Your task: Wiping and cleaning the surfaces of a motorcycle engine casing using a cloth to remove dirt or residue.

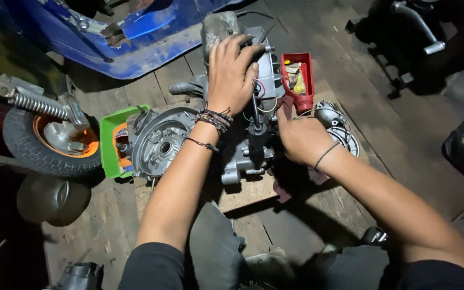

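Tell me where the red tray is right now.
In the head view, the red tray sits on the wooden floor at upper centre, just right of the grey engine, beyond the right hand and right of the left hand.

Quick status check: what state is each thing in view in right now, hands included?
left hand: palm down, gripping the top of the engine
right hand: closed around a dark tool
dark tool: upright against the engine
engine: lying on a board, round side cover on
red tray: open, small parts inside
green tray: open
wheel: lying flat
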